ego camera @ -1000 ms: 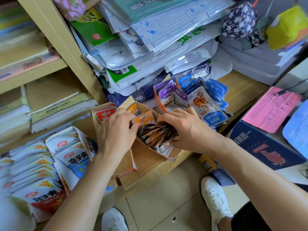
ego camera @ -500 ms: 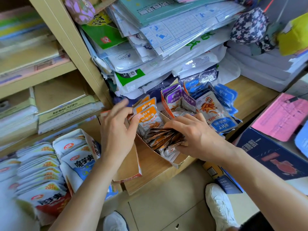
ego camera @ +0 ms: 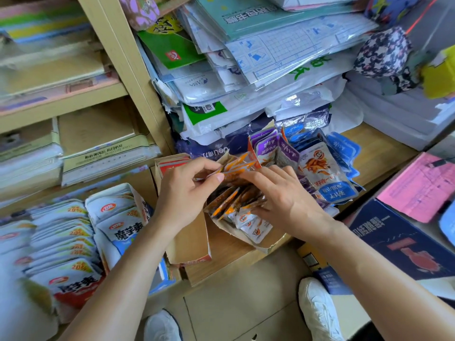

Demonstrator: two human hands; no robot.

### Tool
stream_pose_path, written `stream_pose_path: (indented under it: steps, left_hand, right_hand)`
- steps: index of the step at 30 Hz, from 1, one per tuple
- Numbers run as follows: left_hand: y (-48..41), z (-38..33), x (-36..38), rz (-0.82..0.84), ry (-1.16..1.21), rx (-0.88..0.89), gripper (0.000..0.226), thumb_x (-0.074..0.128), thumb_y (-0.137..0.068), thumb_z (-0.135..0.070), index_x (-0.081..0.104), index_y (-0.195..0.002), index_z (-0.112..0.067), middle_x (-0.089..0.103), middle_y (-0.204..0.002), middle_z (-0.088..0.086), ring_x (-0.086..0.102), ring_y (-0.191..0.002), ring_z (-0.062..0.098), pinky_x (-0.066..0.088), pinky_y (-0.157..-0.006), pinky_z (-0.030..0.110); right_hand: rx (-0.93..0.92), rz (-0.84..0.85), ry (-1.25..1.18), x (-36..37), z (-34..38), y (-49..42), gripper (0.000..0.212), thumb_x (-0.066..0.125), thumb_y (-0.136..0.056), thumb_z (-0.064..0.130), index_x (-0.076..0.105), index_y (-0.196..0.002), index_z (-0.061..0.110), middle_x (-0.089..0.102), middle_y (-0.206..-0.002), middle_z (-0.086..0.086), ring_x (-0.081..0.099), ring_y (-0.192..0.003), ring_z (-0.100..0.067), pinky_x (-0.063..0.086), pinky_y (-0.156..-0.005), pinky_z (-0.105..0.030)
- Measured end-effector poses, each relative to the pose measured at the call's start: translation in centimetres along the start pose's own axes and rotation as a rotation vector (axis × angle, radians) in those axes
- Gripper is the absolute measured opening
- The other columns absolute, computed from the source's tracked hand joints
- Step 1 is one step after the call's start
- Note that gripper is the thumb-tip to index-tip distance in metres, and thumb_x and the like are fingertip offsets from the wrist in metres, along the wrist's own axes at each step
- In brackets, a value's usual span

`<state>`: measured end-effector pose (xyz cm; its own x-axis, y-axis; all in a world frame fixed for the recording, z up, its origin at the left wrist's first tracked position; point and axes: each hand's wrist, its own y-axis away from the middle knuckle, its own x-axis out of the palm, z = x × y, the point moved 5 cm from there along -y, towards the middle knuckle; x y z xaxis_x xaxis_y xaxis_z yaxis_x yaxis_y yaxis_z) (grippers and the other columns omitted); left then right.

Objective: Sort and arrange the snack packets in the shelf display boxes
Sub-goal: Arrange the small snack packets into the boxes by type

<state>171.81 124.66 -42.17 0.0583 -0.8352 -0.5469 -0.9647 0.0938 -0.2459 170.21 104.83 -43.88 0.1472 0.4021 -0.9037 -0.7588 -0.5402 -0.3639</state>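
**Spill risk at the shelf's [ego camera: 221,252] front edge.**
My left hand [ego camera: 187,193] pinches orange snack packets [ego camera: 235,166] above the display box [ego camera: 270,247]; my right hand [ego camera: 283,200] covers the row, grip unclear. The box's torn front wall sags, so I judge the white packets [ego camera: 253,227] may slip out.

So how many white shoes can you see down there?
2: the left shoe at the bottom edge between the arms, and the right shoe further right. Both are partly cut off.
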Motion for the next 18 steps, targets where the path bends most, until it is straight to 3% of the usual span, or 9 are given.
stream_pose_path:
  steps: [3,6,8,11,13,15,18]
  left_hand:
    - [0.1,0.1,-0.4,0.065,0.058,-0.053,0.026,0.062,-0.089,-0.037,0.072,-0.112,-0.034,0.073,-0.106,-0.021,0.069,-0.099,0.003,0.057,-0.089,0.039]
    - [1.2,0.3,-1.6,0.158,0.171,-0.076,0.051,0.069,-0.081,-0.033,0.061,-0.132,-0.035,0.06,-0.135,-0.018,0.063,-0.117,0.006,0.057,-0.09,0.031]
    - [2.3,0.4,-2.4,0.122,0.037,-0.026,0.069,0.077,-0.075,-0.035,0.054,-0.139,-0.035,0.05,-0.142,-0.015,0.056,-0.123,0.005,0.056,-0.089,0.026]
    - [3.7,0.4,-2.2,0.001,-0.096,-0.078,0.078,0.089,-0.071,-0.03,0.05,-0.138,-0.038,0.057,-0.123,-0.015,0.064,-0.102,0.003,0.059,-0.079,0.027]
    - [4.1,0.4,-1.6,-0.073,-0.136,-0.121,0.076,0.09,-0.071,-0.031,0.049,-0.136,-0.037,0.061,-0.107,-0.018,0.067,-0.085,0.002,0.059,-0.073,0.025]
    - [4.0,0.4,-1.1,-0.127,-0.123,-0.129,0.067,0.089,-0.073,-0.027,0.054,-0.13,-0.032,0.065,-0.095,-0.017,0.068,-0.076,0.0,0.059,-0.069,0.022]
    - [3.7,0.0,-0.3,-0.177,-0.035,-0.101,0.047,0.088,-0.076,-0.02,0.061,-0.114,-0.025,0.069,-0.085,-0.012,0.07,-0.073,0.001,0.06,-0.067,0.022]
  right_hand:
    - [-0.015,-0.041,-0.084,0.8,0.6,-0.6,0.077,0.088,-0.071,0.019,0.048,-0.137,0.013,0.053,-0.125,-0.005,0.05,-0.107,-0.025,0.048,-0.089,-0.039]
    - [0.08,-0.072,-0.193,1.2,0.1,-0.8,0.09,0.09,-0.07,0.016,0.038,-0.143,0.014,0.038,-0.143,-0.013,0.049,-0.124,-0.03,0.052,-0.098,-0.043]
    - [0.164,-0.104,-0.222,1.2,-0.4,-0.6,0.104,0.092,-0.067,0.019,0.029,-0.149,0.012,0.032,-0.151,-0.015,0.044,-0.134,-0.03,0.051,-0.102,-0.043]
    - [0.193,-0.107,-0.261,1.5,-0.5,-0.3,0.112,0.092,-0.07,0.021,0.021,-0.155,0.002,0.04,-0.153,-0.016,0.046,-0.137,-0.027,0.047,-0.109,-0.04]
    - [0.207,-0.075,-0.32,1.8,-0.4,-0.3,0.113,0.089,-0.073,0.017,0.015,-0.157,0.005,0.038,-0.155,-0.014,0.045,-0.139,-0.025,0.047,-0.109,-0.038]
    - [0.228,-0.04,-0.381,2.0,-0.4,-0.4,0.113,0.086,-0.076,0.012,0.01,-0.159,0.013,0.031,-0.159,-0.008,0.038,-0.144,-0.022,0.046,-0.11,-0.04]
    - [0.217,-0.017,-0.442,2.3,0.2,-0.5,0.112,0.084,-0.078,0.009,0.009,-0.16,0.018,0.025,-0.162,0.0,0.032,-0.143,-0.007,0.041,-0.111,-0.028]
